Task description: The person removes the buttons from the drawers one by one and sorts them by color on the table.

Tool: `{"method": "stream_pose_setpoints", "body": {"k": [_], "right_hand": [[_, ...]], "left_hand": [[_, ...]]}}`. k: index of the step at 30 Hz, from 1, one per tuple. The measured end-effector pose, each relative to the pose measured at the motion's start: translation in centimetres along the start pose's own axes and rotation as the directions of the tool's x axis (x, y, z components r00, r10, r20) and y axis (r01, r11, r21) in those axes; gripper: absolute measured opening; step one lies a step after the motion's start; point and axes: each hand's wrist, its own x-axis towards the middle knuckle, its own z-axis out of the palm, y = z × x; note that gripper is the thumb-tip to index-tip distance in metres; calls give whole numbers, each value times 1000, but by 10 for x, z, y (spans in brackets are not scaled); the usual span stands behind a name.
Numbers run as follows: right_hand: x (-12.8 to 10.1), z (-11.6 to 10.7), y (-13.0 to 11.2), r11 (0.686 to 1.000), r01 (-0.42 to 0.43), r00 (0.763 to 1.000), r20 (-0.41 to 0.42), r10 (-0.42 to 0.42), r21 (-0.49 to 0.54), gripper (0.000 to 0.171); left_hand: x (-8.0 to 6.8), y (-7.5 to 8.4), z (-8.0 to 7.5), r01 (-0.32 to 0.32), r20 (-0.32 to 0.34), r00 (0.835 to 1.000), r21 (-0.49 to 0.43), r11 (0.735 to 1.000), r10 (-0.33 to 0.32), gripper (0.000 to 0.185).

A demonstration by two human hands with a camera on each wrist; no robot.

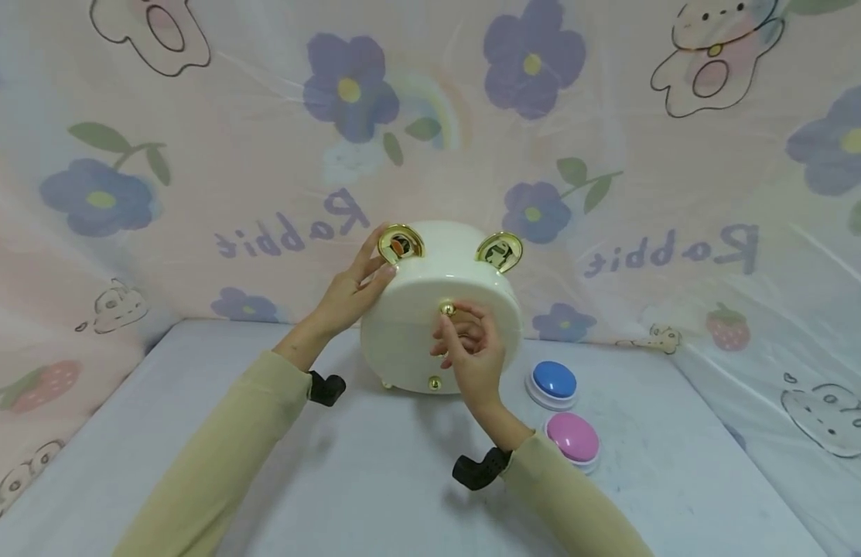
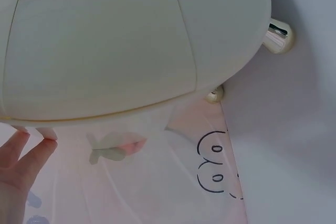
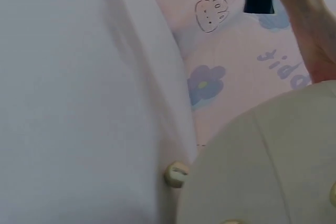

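The case (image 1: 408,334), white and rounded, stands upright near the middle of the bench's (image 1: 374,480) back edge, front toward the person. The right hand (image 1: 480,362) pinches the upper knob (image 1: 447,308) between thumb and forefinger, its other fingers curled; the lower knob (image 1: 435,383) is untouched. The left hand (image 1: 346,298) has its fingers extended and rests on the case's upper left, beside the left ear (image 1: 401,246); the right ear (image 1: 500,251) is free.

The step in hand looks to be working the upper knob while the case is steadied. The next move seems to call for a firm pinch and a motionless left hand, lest the case tip or slide.

Toward the bench's right edge sit the blue button (image 1: 555,380), just beside the case, and the pink button (image 1: 573,438), nearer the front edge. A printed curtain (image 1: 430,155) hangs behind.
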Motion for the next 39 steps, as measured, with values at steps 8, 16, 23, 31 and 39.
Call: {"method": "stream_pose_setpoints", "body": {"k": [8, 16, 23, 31, 39], "right_hand": [[-26, -3, 8, 981, -180, 983, 15, 181, -76, 25], [-35, 0, -2, 969, -218, 976, -3, 219, -118, 24], [-38, -2, -6, 977, -158, 987, -14, 158, -143, 24], [-35, -5, -7, 984, -109, 993, -54, 102, -138, 22], [-37, 0, -8, 993, -91, 993, -82, 85, -78, 18]], "left_hand": [[-5, -9, -6, 23, -9, 1000, 9, 1000, -23, 66], [7, -43, -5, 5, -19, 1000, 8, 1000, -5, 67], [11, -37, 1, 7, -11, 1000, -7, 1000, -7, 66], [4, -2, 6, 28, 8, 1000, -5, 1000, -28, 66], [16, -35, 6, 8, -25, 1000, 8, 1000, -8, 64]]}}
